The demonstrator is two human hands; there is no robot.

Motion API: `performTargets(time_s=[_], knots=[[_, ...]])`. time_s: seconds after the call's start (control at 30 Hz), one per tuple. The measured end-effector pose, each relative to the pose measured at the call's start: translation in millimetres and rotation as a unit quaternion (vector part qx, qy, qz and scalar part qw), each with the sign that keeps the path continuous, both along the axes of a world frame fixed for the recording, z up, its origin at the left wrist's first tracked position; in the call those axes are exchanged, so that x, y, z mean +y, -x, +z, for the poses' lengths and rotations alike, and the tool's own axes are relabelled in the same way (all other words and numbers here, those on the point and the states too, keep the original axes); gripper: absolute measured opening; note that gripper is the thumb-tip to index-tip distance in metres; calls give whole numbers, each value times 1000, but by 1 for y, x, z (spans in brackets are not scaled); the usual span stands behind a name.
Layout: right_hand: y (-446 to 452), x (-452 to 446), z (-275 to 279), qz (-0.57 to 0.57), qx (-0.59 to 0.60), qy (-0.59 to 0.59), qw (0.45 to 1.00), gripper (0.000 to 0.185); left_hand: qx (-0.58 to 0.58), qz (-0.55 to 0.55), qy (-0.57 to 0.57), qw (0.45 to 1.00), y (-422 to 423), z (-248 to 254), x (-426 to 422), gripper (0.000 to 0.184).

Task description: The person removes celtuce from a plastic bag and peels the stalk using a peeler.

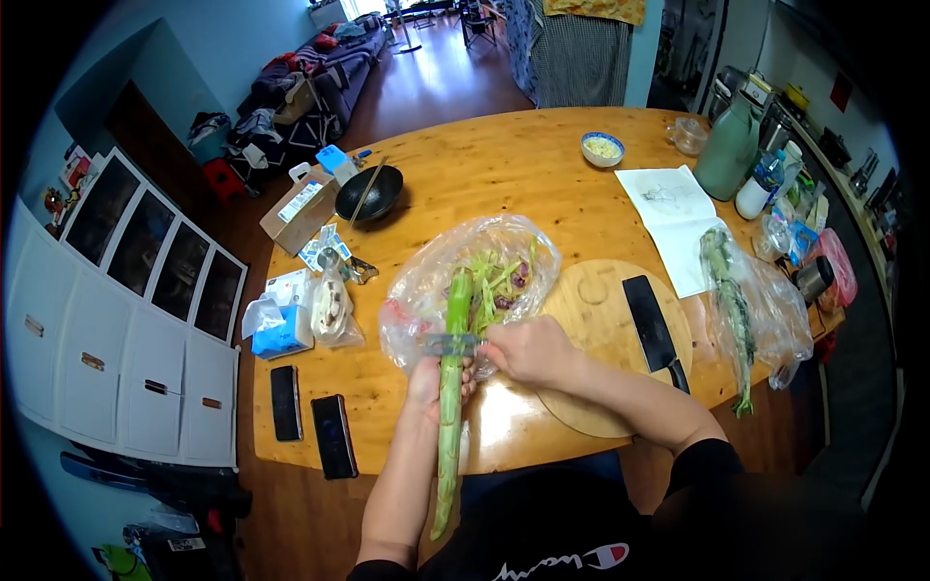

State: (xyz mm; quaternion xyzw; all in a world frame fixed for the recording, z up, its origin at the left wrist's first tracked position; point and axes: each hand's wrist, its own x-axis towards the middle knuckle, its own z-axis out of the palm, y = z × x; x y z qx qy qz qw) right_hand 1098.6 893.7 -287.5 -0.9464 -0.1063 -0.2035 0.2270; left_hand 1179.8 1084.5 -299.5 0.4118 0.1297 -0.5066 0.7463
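Observation:
A long green stalk (449, 416) points away from me over a clear plastic bag (412, 276), its far end brighter green. My left hand (432, 380) is wrapped round the stalk from beneath, near its middle. A grey peeler (450, 345) lies across the stalk just beyond that hand. My right hand (523, 351) is closed on the peeler's right end; its fingertips are partly hidden. Green peelings (492, 281) and some purplish pieces lie on the bag.
Right of the bag is a round wooden board (591, 329) with a black cleaver (651, 320). Farther right are papers (668, 223) and bagged greens (727, 300). Two phones (334, 436), a tissue pack (281, 329) and a black bowl (380, 194) stand left. A green bottle (728, 150) is back right.

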Motion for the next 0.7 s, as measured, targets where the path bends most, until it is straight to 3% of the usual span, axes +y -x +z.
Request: performTargets(time_s=[0.1,0.2,0.3,0.4,0.47,0.6,0.7], knots=[[3,3,6,-26,12,26,999,34,14,-21,53,998,-2,-4,2,38],[-1,-1,0,-34,20,30,999,35,-5,-22,24,999,-1,-8,4,41],[-8,-10,-1,-65,19,32,997,34,-7,-6,100,995,4,-1,-1,48],[-7,-9,0,-64,19,37,997,33,-25,8,70,997,5,-2,-1,50],[-7,-10,0,-73,19,35,997,35,-24,2,94,995,4,-5,2,42],[-30,-43,-4,-208,88,4,974,41,-24,12,98,995,5,2,2,36],[-29,-41,0,-199,150,-94,964,49,-22,29,98,995,4,4,3,37]])
